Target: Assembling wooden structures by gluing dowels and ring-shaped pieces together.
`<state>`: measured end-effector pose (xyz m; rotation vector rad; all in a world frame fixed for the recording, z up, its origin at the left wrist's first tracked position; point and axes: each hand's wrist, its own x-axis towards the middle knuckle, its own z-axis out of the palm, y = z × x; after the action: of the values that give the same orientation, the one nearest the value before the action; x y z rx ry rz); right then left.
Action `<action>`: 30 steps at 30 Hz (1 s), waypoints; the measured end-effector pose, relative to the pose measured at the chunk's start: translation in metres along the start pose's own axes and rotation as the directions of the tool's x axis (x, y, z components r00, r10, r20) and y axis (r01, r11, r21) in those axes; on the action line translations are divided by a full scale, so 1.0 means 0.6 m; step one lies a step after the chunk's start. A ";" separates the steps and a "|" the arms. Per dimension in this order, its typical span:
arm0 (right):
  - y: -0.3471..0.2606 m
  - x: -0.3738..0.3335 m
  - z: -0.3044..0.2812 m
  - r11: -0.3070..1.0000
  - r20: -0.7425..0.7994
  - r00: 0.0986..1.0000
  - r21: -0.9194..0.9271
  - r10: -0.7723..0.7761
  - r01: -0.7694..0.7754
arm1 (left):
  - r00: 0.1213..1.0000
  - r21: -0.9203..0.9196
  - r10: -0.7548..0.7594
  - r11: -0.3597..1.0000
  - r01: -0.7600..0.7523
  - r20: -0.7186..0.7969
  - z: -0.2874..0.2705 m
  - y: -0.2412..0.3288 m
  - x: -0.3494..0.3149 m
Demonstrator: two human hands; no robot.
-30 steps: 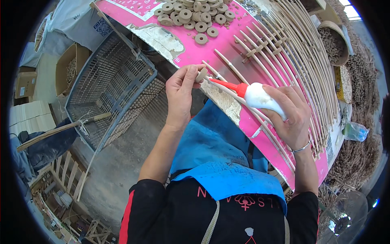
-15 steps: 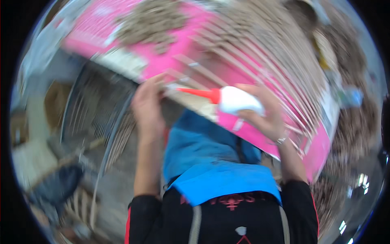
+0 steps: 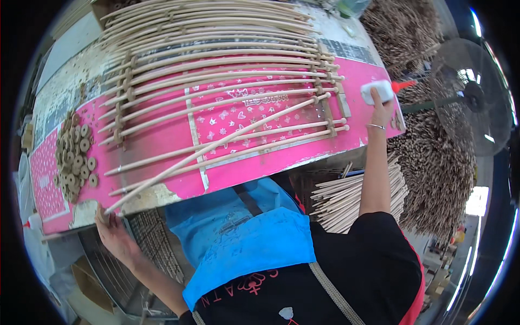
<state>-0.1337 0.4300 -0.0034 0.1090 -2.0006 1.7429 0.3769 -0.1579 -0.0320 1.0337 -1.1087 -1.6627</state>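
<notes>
My left hand point(image 3: 114, 235) is closed around the near end of a pale wooden stick point(image 3: 216, 149) at the table's front left edge. That stick slants across two other sticks, and its far end carries a small wooden ring point(image 3: 316, 99). My right hand point(image 3: 382, 112) grips a white squeeze bottle point(image 3: 377, 93) above the right side of the table. The bottle lies sideways, its red nozzle point(image 3: 402, 85) pointing right. Parallel sticks point(image 3: 216, 81) rest across notched wooden supports point(image 3: 126, 92) on the pink sheet.
A pile of wooden rings point(image 3: 76, 157) lies at the table's left. Below the right edge stands a bundle of sticks point(image 3: 357, 195). A dark fan point(image 3: 474, 97) and large stick bundles point(image 3: 433, 162) are at the right. Wire racks point(image 3: 157, 238) sit below the front left.
The bottle has moved away from my left hand to the right, and its nozzle now points right instead of left. My hands are far apart, and the view has turned.
</notes>
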 end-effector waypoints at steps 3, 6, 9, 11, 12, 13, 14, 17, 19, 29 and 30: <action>0.137 0.036 -0.118 0.983 -0.089 0.996 -0.180 0.020 -0.035 | 0.998 -0.015 -0.008 1.000 0.009 0.056 0.060 0.001 -0.020; 0.183 0.067 -0.193 0.968 -0.043 0.998 -0.249 -0.050 0.038 | 0.999 -0.036 -0.031 0.999 0.032 0.034 0.101 -0.017 -0.014; 0.170 0.052 -0.180 0.618 0.062 0.998 -0.786 0.030 0.030 | 0.998 -0.021 -0.013 1.000 0.012 -0.065 0.089 0.001 -0.038; 0.141 0.065 -0.147 0.258 0.172 0.983 -0.955 0.068 0.149 | 0.999 -0.010 -0.028 1.000 0.027 -0.041 0.103 -0.003 -0.028; 0.087 -0.001 -0.113 0.569 0.191 0.980 -0.801 -0.049 0.185 | 0.997 -0.015 -0.015 1.000 0.014 -0.072 0.100 0.007 -0.035; 0.018 -0.054 -0.051 0.784 0.125 0.979 -0.587 -0.158 0.202 | 0.998 -0.038 -0.026 0.999 0.024 -0.059 0.116 0.013 -0.039; -0.046 -0.096 -0.012 0.916 0.009 0.970 -0.328 -0.241 0.231 | 0.999 -0.050 -0.021 0.999 0.019 -0.040 0.104 0.015 -0.038; -0.141 -0.221 0.181 0.866 0.657 0.722 -0.211 -0.218 0.453 | 0.998 -0.001 0.001 1.000 -0.001 -0.066 0.096 0.027 -0.040; -0.147 -0.253 0.247 0.775 0.836 0.458 -0.063 -0.303 0.628 | 0.998 -0.038 0.000 0.999 -0.003 -0.070 0.101 0.023 -0.045; -0.123 -0.273 0.248 0.801 0.917 0.280 0.066 -0.284 0.595 | 0.996 -0.183 -0.036 0.982 0.050 0.078 0.104 -0.023 -0.090; -0.135 -0.275 0.252 0.859 0.933 0.327 -0.038 -0.153 0.510 | 0.996 -0.176 0.001 0.984 0.014 0.087 0.099 -0.017 -0.084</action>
<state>-0.0040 0.2302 -0.0069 1.6034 -2.6575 1.0354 0.3337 -0.0942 -0.0180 0.8592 -0.9931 -1.7906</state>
